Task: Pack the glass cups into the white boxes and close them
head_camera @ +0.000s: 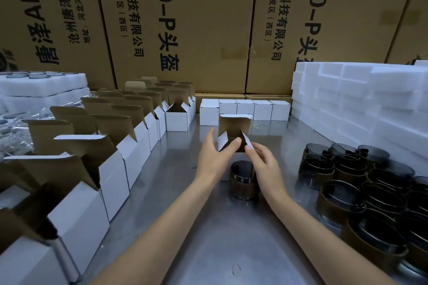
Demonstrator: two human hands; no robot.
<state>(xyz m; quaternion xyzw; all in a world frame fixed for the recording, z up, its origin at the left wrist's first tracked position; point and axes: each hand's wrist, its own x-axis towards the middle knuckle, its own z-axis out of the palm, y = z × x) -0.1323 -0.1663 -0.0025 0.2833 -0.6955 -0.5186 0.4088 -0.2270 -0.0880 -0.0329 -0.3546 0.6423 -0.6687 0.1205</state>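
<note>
A small white box with a brown inside stands mid-table, its lid up and both side flaps out. My left hand pinches the left flap between thumb and fingers. My right hand pinches the right flap. Just in front of the box, between my wrists, a dark glass cup with a brown band stands upright on the metal table.
Rows of open white boxes line the left side. Several closed white boxes stand at the back. Many dark glass cups crowd the right. White foam blocks are stacked back right, foam trays back left, big cartons behind.
</note>
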